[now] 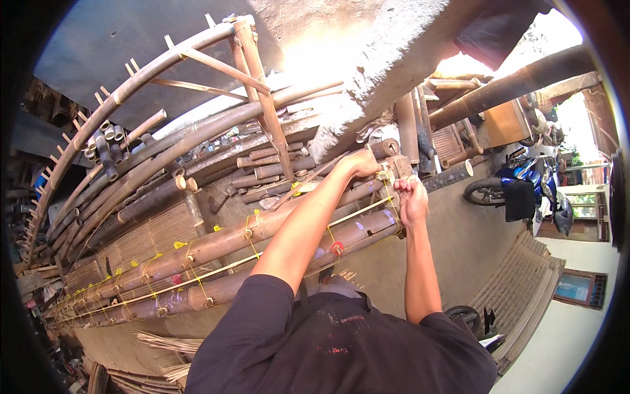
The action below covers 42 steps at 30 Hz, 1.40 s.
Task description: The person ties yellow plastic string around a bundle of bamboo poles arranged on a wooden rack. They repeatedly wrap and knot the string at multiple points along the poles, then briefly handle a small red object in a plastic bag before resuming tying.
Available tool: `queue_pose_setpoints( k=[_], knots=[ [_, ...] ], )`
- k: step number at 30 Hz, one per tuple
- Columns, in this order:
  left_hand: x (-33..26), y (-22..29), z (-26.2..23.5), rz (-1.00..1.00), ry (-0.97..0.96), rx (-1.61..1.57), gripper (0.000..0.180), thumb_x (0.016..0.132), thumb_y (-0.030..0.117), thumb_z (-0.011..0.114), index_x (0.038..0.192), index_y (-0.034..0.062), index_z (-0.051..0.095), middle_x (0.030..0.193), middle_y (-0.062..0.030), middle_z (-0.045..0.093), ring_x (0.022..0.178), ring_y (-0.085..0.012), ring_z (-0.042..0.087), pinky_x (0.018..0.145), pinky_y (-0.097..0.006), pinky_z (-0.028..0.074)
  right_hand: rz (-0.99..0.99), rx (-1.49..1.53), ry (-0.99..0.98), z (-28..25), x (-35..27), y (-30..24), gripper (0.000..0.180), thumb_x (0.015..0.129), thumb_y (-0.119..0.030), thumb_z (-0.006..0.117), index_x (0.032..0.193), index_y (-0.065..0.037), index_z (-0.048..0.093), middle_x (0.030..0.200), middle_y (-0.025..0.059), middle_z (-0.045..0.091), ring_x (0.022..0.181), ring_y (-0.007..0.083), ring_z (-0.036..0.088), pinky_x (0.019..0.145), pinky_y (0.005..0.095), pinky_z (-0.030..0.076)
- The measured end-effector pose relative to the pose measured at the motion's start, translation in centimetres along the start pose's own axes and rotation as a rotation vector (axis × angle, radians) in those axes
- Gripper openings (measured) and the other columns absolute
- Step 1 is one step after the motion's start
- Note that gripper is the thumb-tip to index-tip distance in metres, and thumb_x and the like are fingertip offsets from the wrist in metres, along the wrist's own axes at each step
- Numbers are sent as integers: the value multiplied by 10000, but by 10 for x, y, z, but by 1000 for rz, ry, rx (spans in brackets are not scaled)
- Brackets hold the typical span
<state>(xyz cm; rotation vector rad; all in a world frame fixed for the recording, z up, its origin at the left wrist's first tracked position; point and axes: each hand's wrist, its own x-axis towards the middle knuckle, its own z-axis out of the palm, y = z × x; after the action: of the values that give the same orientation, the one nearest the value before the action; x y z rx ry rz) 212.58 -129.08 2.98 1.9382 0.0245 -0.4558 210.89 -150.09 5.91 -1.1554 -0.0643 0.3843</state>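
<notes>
In front of me lie two long bamboo poles, an upper pole (220,243) and a lower pole (230,287), with pegs and thin yellow string ties (179,245) along them. A pale narrow strip (357,212) runs lengthwise between the poles. My left hand (363,163) is closed at the right end of the upper pole, beside a wooden end piece (397,164); its fingers are mostly hidden. Just right of that end, my right hand (413,202) has its fingers curled in, and what it grips is too small to tell. A red bundle (337,248) hangs at the lower pole.
A curved bamboo frame with pegs (125,92) rises at the far left. Stacked bamboo poles (151,190) lie behind the work. A blue motorcycle (535,180) stands right, above a slatted bamboo panel (518,289). A cut bamboo length (449,176) lies right of my hands.
</notes>
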Motion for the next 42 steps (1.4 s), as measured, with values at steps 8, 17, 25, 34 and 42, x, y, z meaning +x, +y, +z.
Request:
queue_pose_setpoints(
  k=[8, 17, 25, 34, 42],
  knots=[
    [18, -9, 1, -340, -82, -570, 213, 841, 200, 529, 657, 114, 592, 584, 11, 474, 518, -98, 376, 458, -298, 270, 5, -705, -88, 8, -8, -21, 232, 974, -94, 494, 841, 24, 643, 866, 83, 677, 827, 150, 628, 821, 297, 498],
    [19, 6, -7, -375, -155, -784, 81, 828, 123, 582, 781, 61, 607, 680, -1, 573, 575, -98, 548, 488, -223, 410, 74, -764, -363, -30, 27, -33, 284, 967, -157, 567, 782, 18, 692, 730, 49, 680, 713, 121, 632, 707, 285, 507],
    [8, 2, -3, -142, 60, 72, 180, 867, 188, 617, 915, 23, 669, 717, -61, 655, 624, -169, 616, 584, -334, 486, 144, -609, -543, -35, 43, -29, 279, 927, -181, 626, 711, -5, 617, 651, 30, 597, 604, 94, 529, 558, 301, 428],
    [31, 58, -3, -19, -9, 532, 176, 871, 118, 572, 988, 12, 649, 891, -213, 668, 878, -411, 646, 768, -476, 520, -111, -674, -576, -47, 44, -37, 311, 880, -234, 651, 662, -40, 541, 661, 118, 520, 621, 333, 563, 559, 427, 436],
    [30, 46, 16, 77, 189, 550, 222, 843, -24, 600, 1049, 57, 611, 881, -188, 660, 765, -407, 658, 630, -448, 539, -293, -583, -604, -62, 46, -34, 296, 845, -254, 673, 631, -81, 563, 634, 62, 555, 634, 281, 577, 614, 404, 445]
  ],
)
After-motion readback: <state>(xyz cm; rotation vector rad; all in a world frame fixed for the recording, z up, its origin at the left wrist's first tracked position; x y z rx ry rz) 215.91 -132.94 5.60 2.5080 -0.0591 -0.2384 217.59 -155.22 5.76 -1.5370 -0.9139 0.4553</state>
